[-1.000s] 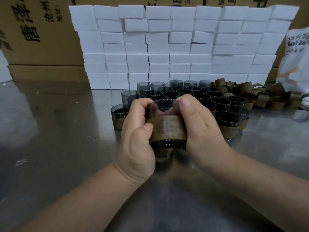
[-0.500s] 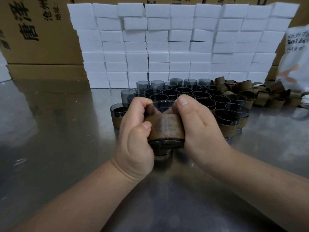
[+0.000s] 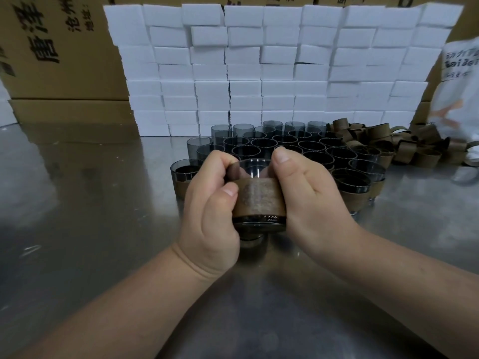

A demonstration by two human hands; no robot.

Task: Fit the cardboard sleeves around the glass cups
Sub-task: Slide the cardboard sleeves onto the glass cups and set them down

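Observation:
A smoky glass cup (image 3: 255,168) is held just above the steel table, and a brown cardboard sleeve (image 3: 259,198) wraps its lower half. My left hand (image 3: 210,203) grips the cup and sleeve from the left, thumb on the sleeve's front. From the right, my right hand (image 3: 308,193) grips them, thumb at the rim. Behind stand several bare glass cups (image 3: 285,145), and a few sleeved cups (image 3: 355,187) stand at both sides of the cluster. A heap of loose sleeves (image 3: 404,143) lies at the back right.
A wall of white foam blocks (image 3: 272,68) stands behind the cups, with cardboard boxes (image 3: 59,53) behind it and to the left. A white printed bag (image 3: 458,86) sits at the far right. The steel table (image 3: 77,203) spreads left and toward me.
The sleeve sits slightly lower on the cup, so more bare glass shows above it. Both hands keep the same grip.

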